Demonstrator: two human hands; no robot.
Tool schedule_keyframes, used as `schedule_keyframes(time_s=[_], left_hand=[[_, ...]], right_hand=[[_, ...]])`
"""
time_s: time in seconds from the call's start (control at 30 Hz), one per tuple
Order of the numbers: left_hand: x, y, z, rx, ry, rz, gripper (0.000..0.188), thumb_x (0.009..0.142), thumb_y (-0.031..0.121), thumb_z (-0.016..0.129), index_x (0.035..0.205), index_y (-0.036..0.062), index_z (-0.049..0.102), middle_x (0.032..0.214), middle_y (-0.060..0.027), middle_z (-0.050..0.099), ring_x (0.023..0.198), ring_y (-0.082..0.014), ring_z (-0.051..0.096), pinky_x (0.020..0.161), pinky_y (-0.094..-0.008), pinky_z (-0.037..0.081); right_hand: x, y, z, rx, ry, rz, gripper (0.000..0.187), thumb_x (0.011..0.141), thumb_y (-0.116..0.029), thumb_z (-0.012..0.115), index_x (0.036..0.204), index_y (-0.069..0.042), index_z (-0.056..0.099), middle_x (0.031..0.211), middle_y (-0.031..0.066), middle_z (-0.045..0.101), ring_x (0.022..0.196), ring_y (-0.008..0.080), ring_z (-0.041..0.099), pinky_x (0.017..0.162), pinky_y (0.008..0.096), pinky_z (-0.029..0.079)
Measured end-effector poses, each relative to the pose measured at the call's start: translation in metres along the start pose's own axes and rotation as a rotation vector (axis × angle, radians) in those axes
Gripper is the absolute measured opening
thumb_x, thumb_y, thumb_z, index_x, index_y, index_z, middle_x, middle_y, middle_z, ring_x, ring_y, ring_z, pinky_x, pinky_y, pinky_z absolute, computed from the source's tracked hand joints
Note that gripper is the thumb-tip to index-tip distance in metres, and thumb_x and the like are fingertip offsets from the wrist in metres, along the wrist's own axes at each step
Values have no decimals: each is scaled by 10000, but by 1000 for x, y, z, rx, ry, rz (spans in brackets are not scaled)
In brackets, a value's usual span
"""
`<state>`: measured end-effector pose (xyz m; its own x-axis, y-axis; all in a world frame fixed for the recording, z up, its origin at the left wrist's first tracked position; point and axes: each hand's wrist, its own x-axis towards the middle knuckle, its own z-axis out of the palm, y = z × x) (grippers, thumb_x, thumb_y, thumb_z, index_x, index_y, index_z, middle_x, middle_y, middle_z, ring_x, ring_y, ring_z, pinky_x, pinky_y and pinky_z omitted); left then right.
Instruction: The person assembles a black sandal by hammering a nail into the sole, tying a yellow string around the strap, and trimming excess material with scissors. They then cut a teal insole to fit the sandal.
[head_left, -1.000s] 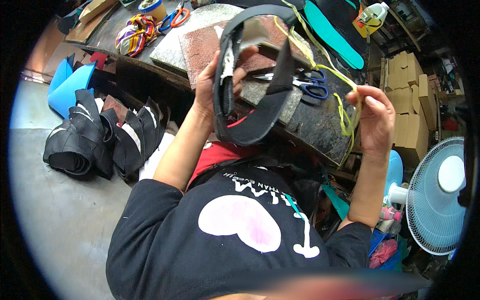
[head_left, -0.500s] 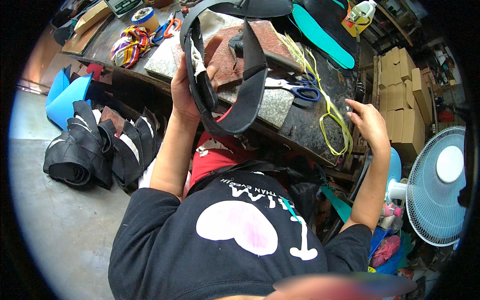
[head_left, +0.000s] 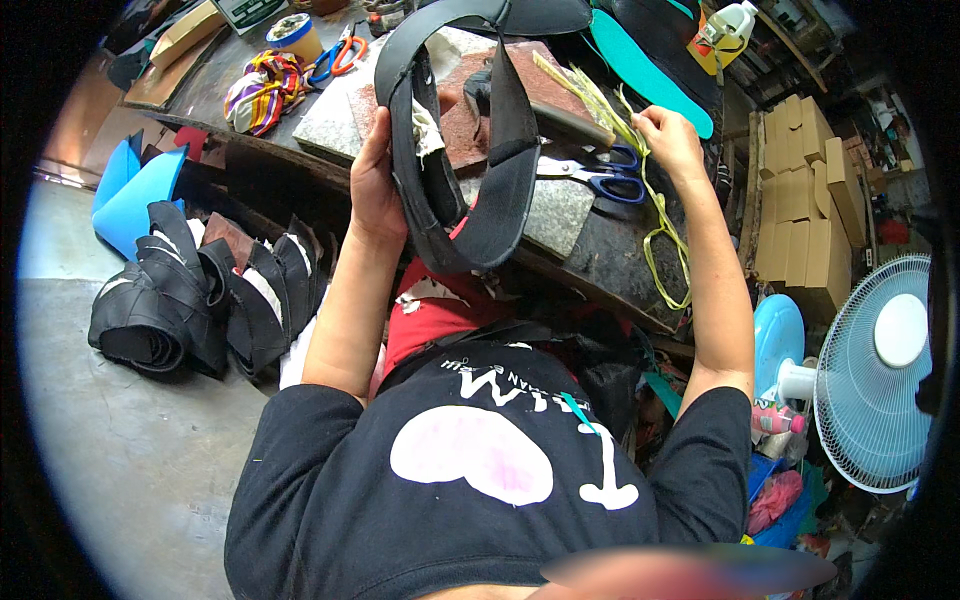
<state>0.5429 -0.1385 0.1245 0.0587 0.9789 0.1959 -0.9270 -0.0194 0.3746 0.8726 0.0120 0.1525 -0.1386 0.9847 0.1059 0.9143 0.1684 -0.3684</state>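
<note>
My left hand (head_left: pixel 374 190) grips a black sandal upper (head_left: pixel 470 150) with wide straps and holds it upright above the workbench (head_left: pixel 600 262). My right hand (head_left: pixel 668 138) pinches a yellow-green cord (head_left: pixel 655 235) that runs from the sandal across the bench and hangs in a loop over its front edge. Blue-handled scissors (head_left: pixel 600 178) lie on a grey stone slab (head_left: pixel 558 212) between my two hands.
A stack of black sandal pieces (head_left: pixel 200 295) sits on the floor at left, with blue foam sheets (head_left: pixel 125 195) behind. Teal insoles (head_left: pixel 650 70), colourful cord (head_left: pixel 258 88), orange scissors (head_left: pixel 342 55) and a tape roll (head_left: pixel 295 32) lie on the bench. Cardboard boxes (head_left: pixel 800 200) and a fan (head_left: pixel 880 375) stand at right.
My left hand has lifted the sandal upper forward and left over the bench. My right hand has moved from near my face out over the bench, drawing the cord along.
</note>
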Motion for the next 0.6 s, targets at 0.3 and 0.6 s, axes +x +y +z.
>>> schedule_keyframes(time_s=[0.3, 0.6], left_hand=[[2, -3, 11, 43, 42, 11, 529, 1037, 397, 428, 1374, -8, 474, 1311, -175, 576, 682, -145, 511, 507, -266, 453], [9, -8, 3, 0, 5, -7, 341, 1017, 251, 522, 1331, 122, 501, 1123, -73, 665, 966, -193, 679, 844, -365, 583]], right_hand=[[9, -3, 42, -16, 114, -56, 362, 823, -358, 725, 1099, -136, 650, 809, 61, 669, 775, 249, 666, 711, 399, 503], [22, 7, 48, 72, 170, -69, 345, 853, -341, 678, 1151, -175, 626, 929, 107, 707, 924, 318, 676, 786, 435, 518]])
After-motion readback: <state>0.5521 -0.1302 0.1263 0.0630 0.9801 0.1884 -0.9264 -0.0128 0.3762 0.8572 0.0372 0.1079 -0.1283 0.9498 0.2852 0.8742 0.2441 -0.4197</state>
